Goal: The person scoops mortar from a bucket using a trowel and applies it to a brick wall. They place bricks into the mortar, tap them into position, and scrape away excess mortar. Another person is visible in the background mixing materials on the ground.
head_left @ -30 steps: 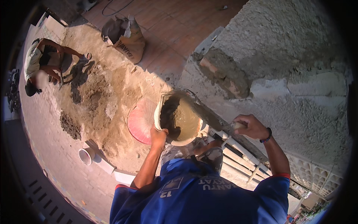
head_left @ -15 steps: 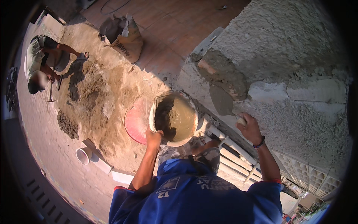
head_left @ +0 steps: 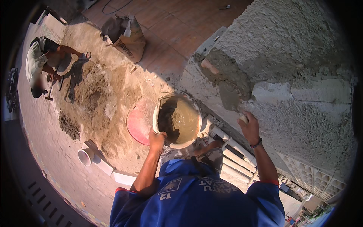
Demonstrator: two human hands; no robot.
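Note:
My left hand (head_left: 156,140) grips the near rim of a bucket (head_left: 154,120), its thumb over the edge. Wet grey-brown mortar (head_left: 185,117) fills much of the bucket. On the right, my right hand (head_left: 250,130) is closed round the pale handle of a trowel (head_left: 229,97). The trowel's blade lies against the wet mortar patch (head_left: 236,77) at the base of the rough wall. A reddish brick piece (head_left: 210,66) shows in the far end of that patch.
A pink round basin (head_left: 138,123) lies left of the bucket. Beyond stand a torn paper sack (head_left: 130,44) and a sand heap (head_left: 92,89). A person (head_left: 39,64) bends over a tool at far left. A small white pail (head_left: 86,156) and pipes (head_left: 234,151) are nearer.
My right hand has shifted slightly left and up, bringing the trowel blade from the patch's near edge onto the mortar. The person at far left has moved their tool. My left hand stays on the bucket.

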